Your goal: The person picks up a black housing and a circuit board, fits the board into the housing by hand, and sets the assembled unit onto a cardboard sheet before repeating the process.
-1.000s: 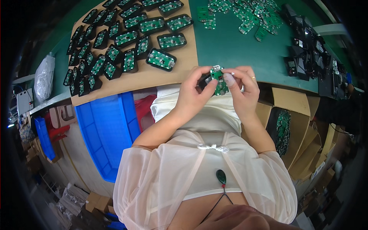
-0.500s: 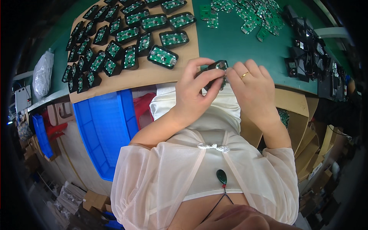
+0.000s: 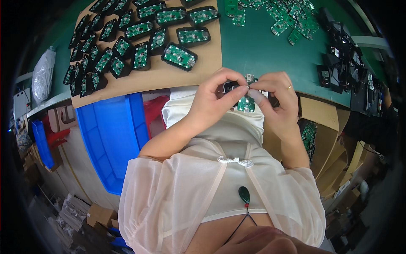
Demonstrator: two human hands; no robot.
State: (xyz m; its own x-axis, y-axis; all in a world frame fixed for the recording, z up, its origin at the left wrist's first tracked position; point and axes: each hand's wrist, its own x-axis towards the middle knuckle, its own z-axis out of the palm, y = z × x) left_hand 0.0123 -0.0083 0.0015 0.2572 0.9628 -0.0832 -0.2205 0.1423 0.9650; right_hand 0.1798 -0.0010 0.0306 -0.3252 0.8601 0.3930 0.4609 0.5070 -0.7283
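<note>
Just over the table's near edge, a green circuit board (image 3: 246, 104) with a silver connector at its far end is held between my hands. My left hand (image 3: 211, 95) is closed, thumb and index fingertips pinched at the board's left side. Partly hidden behind those fingers is a black case (image 3: 229, 86). From the other side my right hand (image 3: 277, 95), with a ring on one finger, is also closed, its thumb and fingertips on the board and almost touching the left fingertips. Whatever lies between the tips is too small to make out.
Several black cases with green boards (image 3: 179, 56) stand on brown cardboard (image 3: 198, 76) at the left. Loose boards (image 3: 292, 21) are heaped at the far right, with black housings (image 3: 338, 63) along the right edge. Below are a blue crate (image 3: 111, 139) and a cardboard box (image 3: 319, 114).
The green board now shows more fully, hanging below my fingertips, where the black case was more visible before. My right hand has turned, bringing its thumb and fingers onto the board. The view shifted slightly.
</note>
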